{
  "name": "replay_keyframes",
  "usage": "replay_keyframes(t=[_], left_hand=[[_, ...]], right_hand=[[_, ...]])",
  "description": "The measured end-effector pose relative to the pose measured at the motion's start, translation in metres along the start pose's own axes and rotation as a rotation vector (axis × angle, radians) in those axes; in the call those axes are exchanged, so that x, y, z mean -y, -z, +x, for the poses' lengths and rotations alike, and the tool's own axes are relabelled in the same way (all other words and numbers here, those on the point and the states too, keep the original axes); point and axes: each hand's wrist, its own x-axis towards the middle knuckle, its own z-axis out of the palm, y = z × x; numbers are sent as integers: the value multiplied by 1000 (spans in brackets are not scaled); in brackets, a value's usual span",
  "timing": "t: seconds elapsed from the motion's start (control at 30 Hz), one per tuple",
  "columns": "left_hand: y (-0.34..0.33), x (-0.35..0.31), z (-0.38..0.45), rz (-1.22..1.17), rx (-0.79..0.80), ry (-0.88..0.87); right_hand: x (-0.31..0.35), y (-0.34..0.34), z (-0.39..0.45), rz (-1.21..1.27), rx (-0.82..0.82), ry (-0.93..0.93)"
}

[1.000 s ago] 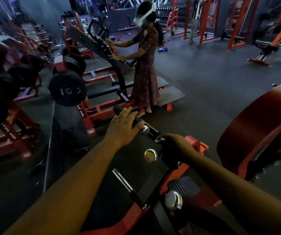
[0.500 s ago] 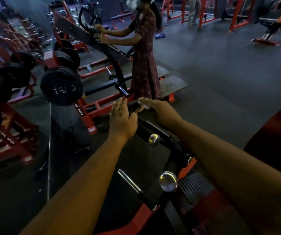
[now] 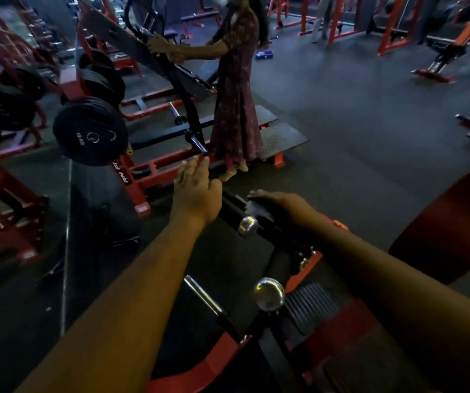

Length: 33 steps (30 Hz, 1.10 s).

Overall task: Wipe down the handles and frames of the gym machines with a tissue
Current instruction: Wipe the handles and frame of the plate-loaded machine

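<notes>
Person (image 3: pixel 236 89) beyond left hand (image 3: pixel 196 191), weight plate (image 3: pixel 90 134) left, chrome knob (image 3: pixel 269 296) near

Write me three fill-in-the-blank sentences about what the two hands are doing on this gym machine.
1. The white tissue is under the ____ hand.
2. The left hand has its fingers ____ and holds nothing.
3. The black weight plate is marked ____ KG.

Missing words: right; straight; 15

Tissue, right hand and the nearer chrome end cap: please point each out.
tissue (image 3: pixel 256 209), head view, white wad under the fingers.
right hand (image 3: pixel 282 204), head view, back of the hand.
nearer chrome end cap (image 3: pixel 269 296), head view, rounded face.
</notes>
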Motion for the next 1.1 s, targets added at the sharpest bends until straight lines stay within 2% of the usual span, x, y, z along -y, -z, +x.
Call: replay_keyframes(t=[0.07, 0.17, 0.23, 0.3, 0.37, 0.5, 0.57, 0.67, 0.7, 0.83, 1.0, 1.1], left_hand=[[1, -1, -1, 10, -1, -5], [3, -4, -3, 30, 11, -5], [4, -3, -2, 45, 16, -1], [5, -3, -2, 64, 20, -5], [5, -3, -2, 71, 26, -2], [6, -4, -2, 103, 23, 2], [9, -6, -3, 133, 44, 22], [11, -9, -9, 178, 84, 38], [10, -10, -12, 191, 92, 31], [5, -1, -42, 139, 108, -61], [5, 14, -59, 88, 114, -98], [5, 21, -53, 59, 152, -74]], right_hand=[[-5, 4, -20, 21, -7, -38], [-1, -9, -46, -4, 43, -243], [6, -10, -72, -42, -51, -278], [18, -9, -95, 141, -90, -299], [32, -3, -118, 175, -104, -217], [63, 25, -133, 498, -210, -52], [65, 30, -119, 362, -255, -93], [72, 19, -108, 166, -70, -278], [77, 14, -112, 147, -73, -277], [101, 15, -145, 261, -197, -212], [124, 39, -156, 567, -229, -68], [123, 58, -118, 436, -356, 8]])
